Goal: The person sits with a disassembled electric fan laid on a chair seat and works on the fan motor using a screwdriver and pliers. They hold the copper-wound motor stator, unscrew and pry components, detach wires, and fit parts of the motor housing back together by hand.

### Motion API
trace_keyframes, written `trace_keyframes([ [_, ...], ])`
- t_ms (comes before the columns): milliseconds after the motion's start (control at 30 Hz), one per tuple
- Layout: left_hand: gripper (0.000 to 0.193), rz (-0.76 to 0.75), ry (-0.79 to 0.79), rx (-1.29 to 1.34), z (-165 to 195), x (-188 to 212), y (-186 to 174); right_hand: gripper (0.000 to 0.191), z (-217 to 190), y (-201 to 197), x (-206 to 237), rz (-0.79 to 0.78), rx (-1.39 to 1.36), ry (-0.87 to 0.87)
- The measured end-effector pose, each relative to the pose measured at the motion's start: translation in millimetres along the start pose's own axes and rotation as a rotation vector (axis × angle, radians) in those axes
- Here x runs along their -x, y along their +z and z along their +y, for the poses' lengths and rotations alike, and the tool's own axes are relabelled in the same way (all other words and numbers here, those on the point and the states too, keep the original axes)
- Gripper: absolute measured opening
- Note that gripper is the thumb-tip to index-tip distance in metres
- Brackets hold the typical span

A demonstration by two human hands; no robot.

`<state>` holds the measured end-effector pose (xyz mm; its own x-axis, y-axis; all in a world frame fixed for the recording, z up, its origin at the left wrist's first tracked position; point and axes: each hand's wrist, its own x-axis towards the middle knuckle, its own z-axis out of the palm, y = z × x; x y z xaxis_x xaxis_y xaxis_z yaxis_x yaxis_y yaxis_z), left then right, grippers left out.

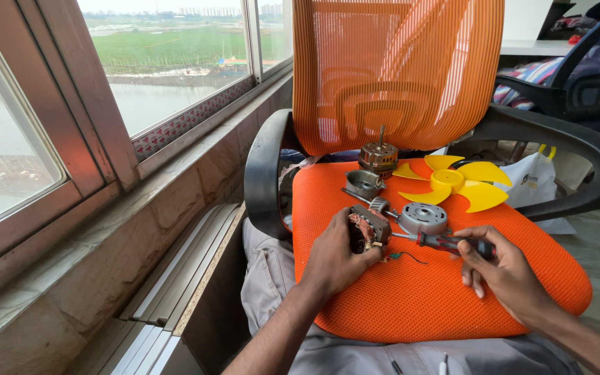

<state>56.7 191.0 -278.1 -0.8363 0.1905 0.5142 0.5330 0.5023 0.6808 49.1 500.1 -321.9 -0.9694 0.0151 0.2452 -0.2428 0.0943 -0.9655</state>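
Meanwhile, a small grey motor part (366, 229) with copper windings is gripped on the orange chair seat (411, 292) by the left hand (335, 257); a screwdriver (446, 242) is clasped in the right hand (501, 271).

Yellow fan blade (453, 182) on orange chair (418, 298). Round metal cover (423, 217) beside blade. Window (168, 55) left of chair.

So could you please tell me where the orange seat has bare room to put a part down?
The seat's front is bare, between the left hand and right hand. The back is crowded: motor core, metal cup, round cover, yellow fan blade.
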Motion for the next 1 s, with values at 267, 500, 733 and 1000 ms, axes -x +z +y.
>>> trace_keyframes([
  [267,0.075,0.007,0.002,-0.004,-0.3,1.4,0.6,0.035,0.0,-1.6,1.4,-0.019,0.017,0.001],
  [500,0.073,0.005,0.005,-0.008,-2.1,2.6,1.1,0.035,4.3,-6.3,0.0,-0.054,-0.031,0.007],
  [733,0.073,0.003,0.003,-0.008,-2.8,2.3,2.1,0.033,7.7,-8.2,-0.2,-0.054,-0.082,0.024],
  [1000,0.073,0.005,-0.001,-0.011,-2.3,1.5,1.9,0.03,6.5,-1.5,-2.3,0.02,0.005,0.013],
])
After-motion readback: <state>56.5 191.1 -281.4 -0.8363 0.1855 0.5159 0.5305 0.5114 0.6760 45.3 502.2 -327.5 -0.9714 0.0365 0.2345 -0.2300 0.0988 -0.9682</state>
